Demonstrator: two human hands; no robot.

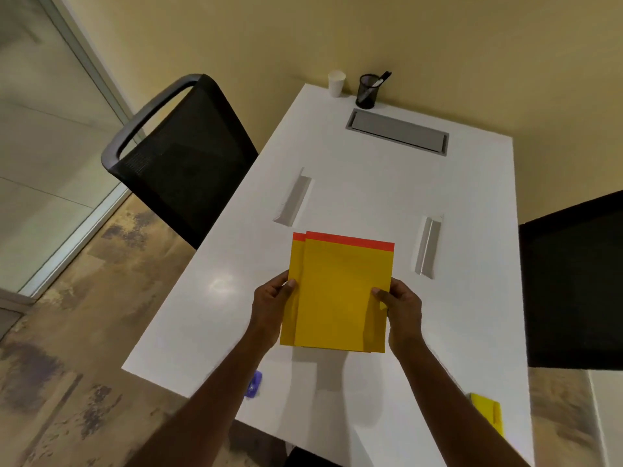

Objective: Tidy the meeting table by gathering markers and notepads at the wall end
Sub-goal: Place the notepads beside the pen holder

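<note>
Two yellow notepads (340,291) with red top bands are stacked slightly offset and held above the middle of the white table (387,183). My left hand (271,305) grips their left edge and my right hand (403,310) grips their right edge, thumbs on top. A black mesh pen cup (366,91) with a marker (381,79) in it stands at the wall end. Another yellow pad (488,411) lies at the near right edge, partly behind my right forearm.
A white paper cup (336,83) stands beside the pen cup. A grey cable hatch (397,131) is set into the table. Two white name stands (292,198) (428,246) lie flat. A small purple object (253,384) sits by my left arm. Black chairs (182,156) (573,281) flank the table.
</note>
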